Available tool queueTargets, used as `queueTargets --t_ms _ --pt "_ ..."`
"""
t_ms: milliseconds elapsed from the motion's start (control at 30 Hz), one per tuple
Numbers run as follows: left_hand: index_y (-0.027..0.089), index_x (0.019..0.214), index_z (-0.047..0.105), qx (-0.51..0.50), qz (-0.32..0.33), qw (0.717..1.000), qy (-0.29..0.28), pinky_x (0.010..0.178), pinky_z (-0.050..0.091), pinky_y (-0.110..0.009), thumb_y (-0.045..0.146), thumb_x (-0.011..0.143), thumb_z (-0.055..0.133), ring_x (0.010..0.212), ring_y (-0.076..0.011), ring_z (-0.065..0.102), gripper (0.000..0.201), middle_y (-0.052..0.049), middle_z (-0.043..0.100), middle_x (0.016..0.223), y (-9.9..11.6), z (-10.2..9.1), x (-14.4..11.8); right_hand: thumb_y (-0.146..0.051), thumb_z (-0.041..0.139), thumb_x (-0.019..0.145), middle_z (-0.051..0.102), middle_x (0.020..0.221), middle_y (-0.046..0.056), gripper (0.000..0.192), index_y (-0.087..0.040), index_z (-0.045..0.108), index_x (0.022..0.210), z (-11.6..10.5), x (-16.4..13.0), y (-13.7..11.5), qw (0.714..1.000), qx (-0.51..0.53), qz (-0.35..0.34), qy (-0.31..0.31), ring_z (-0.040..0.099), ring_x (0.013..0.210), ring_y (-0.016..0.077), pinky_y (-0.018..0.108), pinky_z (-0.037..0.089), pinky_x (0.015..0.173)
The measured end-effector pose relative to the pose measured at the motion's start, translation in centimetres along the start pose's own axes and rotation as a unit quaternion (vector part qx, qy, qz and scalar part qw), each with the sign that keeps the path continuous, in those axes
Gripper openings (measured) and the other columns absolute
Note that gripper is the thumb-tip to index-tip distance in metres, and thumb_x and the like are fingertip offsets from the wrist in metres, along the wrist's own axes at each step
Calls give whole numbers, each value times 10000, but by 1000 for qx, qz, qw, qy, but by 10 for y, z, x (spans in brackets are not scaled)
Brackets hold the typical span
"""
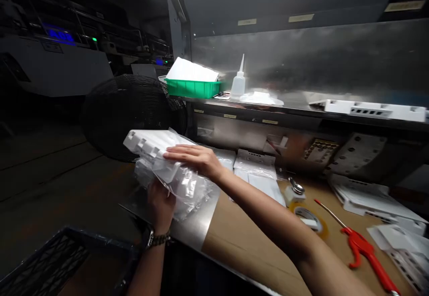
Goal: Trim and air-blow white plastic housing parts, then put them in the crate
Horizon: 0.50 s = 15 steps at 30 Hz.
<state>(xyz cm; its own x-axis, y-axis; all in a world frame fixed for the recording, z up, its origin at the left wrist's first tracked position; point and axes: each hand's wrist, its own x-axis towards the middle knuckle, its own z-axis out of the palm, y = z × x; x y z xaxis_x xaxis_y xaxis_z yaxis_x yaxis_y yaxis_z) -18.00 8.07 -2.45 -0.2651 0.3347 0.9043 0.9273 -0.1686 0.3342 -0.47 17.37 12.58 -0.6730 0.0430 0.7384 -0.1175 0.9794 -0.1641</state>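
While my left hand (161, 204) props the bagged stack of white plastic parts (157, 162) from underneath, my right hand (196, 158) lies flat across its top, fingers stretched out toward the left and not curled shut. The left hand's fingers wrap up around the near side of the clear bag, so that hand is grasping the bundle; the right only presses on it, palm down. The bundle sits at the near-left corner of the workbench (241, 238), partly past the edge, with its long axis running from far left to near right. It lies directly between my two hands, the left one nearer to me and below, the right reaching across my body from the right. A dark plastic crate (56, 260) stands low at the near left, below the bundle. Farther right on the bench lie more bagged white parts (254, 171), a roll of tape (310, 218) and a red-handled air gun (365, 251). On the shelf behind are a green tray (192, 88) and a squeeze bottle (238, 81).
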Motion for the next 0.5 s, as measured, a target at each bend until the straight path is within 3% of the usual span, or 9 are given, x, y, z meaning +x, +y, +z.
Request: queueTargets --t_ms 100,200,367,433,500 --pt "222 1025 658 17 -40 996 75 913 557 -553 309 949 642 1028 -350 636 117 -116 640 1023 -1 3 -13 -268 460 1105 645 1476 -62 371 -326 670 1405 42 16 25 996 -31 1 -89 565 1416 117 286 384 1261" --pt "237 981 646 2 -55 994 89 842 564 -480 293 933 698 962 -299 621 90 -73 582 995 2 5 -18 -195 483 1079 641 1490 -8 402 -292 651 1432 65 12 33 991 -18 31 -129 576 1409 135 268 427 1205" --pt "223 956 575 -52 -53 989 125 790 577 -409 455 868 782 938 -255 596 323 -68 505 1028 -1 3 -24 -47 621 903 562 1572 27 638 -292 587 1492 61 11 42 976 55 104 -181 558 1432 178 271 443 1152" --pt "227 1021 551 -57 -37 987 145 871 592 -469 558 827 796 1000 -282 590 455 -84 492 1073 -2 -2 -22 -88 719 854 528 1600 72 692 -259 571 1508 53 16 50 961 98 122 -229 522 1467 224 324 398 1200" --pt "214 1178 558 -25 -16 989 144 1048 526 -582 590 806 810 1199 -358 565 586 -153 508 1236 1 -7 -14 -143 804 810 473 1637 109 776 -239 542 1534 45 20 58 941 137 154 -269 463 1511 261 377 346 1244"
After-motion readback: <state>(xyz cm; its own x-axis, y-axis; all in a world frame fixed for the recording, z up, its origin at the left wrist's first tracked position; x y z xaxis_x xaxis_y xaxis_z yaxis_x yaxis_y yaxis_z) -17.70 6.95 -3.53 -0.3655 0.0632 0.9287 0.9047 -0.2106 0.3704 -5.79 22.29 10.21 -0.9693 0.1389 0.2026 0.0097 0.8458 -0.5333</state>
